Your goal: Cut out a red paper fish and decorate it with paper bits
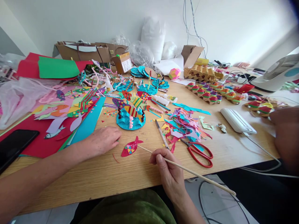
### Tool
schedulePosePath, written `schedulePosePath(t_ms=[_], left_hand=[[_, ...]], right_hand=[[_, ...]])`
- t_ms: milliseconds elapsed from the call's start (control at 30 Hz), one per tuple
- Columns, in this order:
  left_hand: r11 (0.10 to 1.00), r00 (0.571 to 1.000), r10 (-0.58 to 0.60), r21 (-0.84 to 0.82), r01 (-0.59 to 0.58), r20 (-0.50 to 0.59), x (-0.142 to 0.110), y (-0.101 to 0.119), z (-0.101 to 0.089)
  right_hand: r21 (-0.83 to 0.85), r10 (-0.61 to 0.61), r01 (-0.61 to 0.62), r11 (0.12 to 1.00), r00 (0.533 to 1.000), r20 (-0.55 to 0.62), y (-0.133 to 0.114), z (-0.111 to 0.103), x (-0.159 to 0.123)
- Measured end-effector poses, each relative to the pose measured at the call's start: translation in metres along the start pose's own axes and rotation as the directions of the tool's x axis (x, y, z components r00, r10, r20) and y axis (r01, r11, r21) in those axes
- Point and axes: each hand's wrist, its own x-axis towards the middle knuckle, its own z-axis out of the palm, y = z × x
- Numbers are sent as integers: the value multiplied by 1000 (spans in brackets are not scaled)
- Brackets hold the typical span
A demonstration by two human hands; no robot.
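My right hand (170, 171) pinches a thin wooden stick (201, 176), which slants across the table's front edge. The stick's far tip meets or lies just beside the tail of a red paper fish (130, 148) decorated with small coloured triangles. My left hand (106, 139) lies on the table left of this fish, fingers loosely stretched out and holding nothing. Just beyond it stands a round blue base (127, 123) with several patterned paper fish and a pink fuzzy piece on it. A pen (162, 134) and red-handled scissors (198, 154) lie beyond and right of my right hand.
Paper scraps (184, 124) lie heaped at centre right. Coloured sheets (86, 124), paper fish and a phone (17, 146) are at left. Painted egg-carton pieces (205, 93), a white power bank (237, 120) with a cable and another person's arm (286, 137) are at right.
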Motion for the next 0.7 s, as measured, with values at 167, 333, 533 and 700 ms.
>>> schedulePosePath(t_ms=[167, 333, 533, 700], left_hand=[[997, 1000, 10, 81, -8, -14, -2, 5, 5], [986, 996, 37, 164, -24, -75, -4, 7, 9], [999, 996, -33, -32, 30, -81, -5, 6, -2], [910, 997, -57, -414, 33, -47, 4, 15, -9]], right_hand=[[-4, 0, 0, 1000, 1000, 1, 0, 0, -1], [-10, 20, -20, 1000, 1000, 2, 0, 1, -1], [1, 29, -29, 1000, 1000, 1, -1, 1, 1], [30, 44, -44, 999, 999, 2, 1, 0, -1]])
